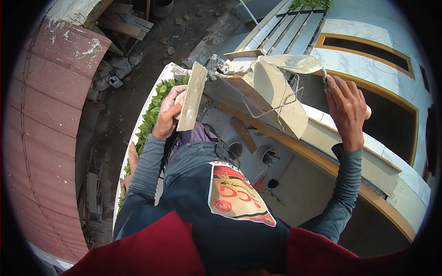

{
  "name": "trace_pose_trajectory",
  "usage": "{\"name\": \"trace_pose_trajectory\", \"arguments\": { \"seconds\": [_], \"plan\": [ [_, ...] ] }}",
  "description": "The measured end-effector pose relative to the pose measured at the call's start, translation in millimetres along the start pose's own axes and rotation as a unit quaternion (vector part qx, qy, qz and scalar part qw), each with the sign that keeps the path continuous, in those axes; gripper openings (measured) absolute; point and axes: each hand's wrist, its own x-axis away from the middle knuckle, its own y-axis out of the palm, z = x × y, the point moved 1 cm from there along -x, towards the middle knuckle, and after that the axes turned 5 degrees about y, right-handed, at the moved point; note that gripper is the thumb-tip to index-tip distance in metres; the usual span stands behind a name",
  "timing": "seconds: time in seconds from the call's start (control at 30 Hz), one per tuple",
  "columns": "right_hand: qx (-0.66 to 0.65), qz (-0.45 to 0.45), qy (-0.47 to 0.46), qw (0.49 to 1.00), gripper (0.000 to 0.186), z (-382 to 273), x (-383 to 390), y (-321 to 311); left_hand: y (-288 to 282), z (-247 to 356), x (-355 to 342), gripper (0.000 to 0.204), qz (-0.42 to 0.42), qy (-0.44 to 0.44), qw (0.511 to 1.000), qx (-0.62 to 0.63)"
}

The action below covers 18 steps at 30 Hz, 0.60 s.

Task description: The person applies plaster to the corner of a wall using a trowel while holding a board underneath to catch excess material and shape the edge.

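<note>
My left hand [168,115] is closed round the back of a flat plastering float [192,97], held upright with mortar smeared over its face. In my right hand [346,105] is a trowel [299,64]; the end of its pale round handle shows past my fingers. The trowel's blade is coated with wet grey mortar and lies over the top of a wedge-shaped masonry piece [278,94]. Whether the blade touches it, I cannot tell. A bent wire [282,106] loops out across that piece. The float is just left of the piece, beside a mortar-crusted lump [215,66].
Green leaves [156,103] line a white edge at my left, with a drop to the ground beyond. A red roof [50,110] fills the far left. Below me are buckets [266,154] and a plank [244,134]. A tiled wall with orange frames [368,80] rises at right.
</note>
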Motion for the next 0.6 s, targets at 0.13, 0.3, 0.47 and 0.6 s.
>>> {"name": "trace_pose_trajectory", "arguments": {
  "seconds": [0.13, 0.3, 0.47, 0.6],
  "plan": [
    [0.034, -0.001, -0.048, 0.998, 0.035, -5.3, -16.0, 11.3, -4.8, -9.9, 0.8, 0.054, -0.004, -0.015, 1.0, 0.008],
    [0.026, -0.038, -0.096, 0.994, 0.036, -12.2, -29.1, 8.9, -5.7, -10.4, 4.1, 0.055, -0.005, -0.006, 1.0, -0.023],
    [0.027, -0.045, -0.134, 0.99, 0.038, -15.8, -39.1, 0.7, -7.8, -10.9, 7.0, 0.056, 0.009, -0.017, 0.999, -0.026],
    [0.031, -0.036, -0.156, 0.987, 0.039, -12.3, -44.9, -3.1, -9.8, -11.4, 7.1, 0.057, -0.003, -0.016, 1.0, -0.022]
  ]
}}
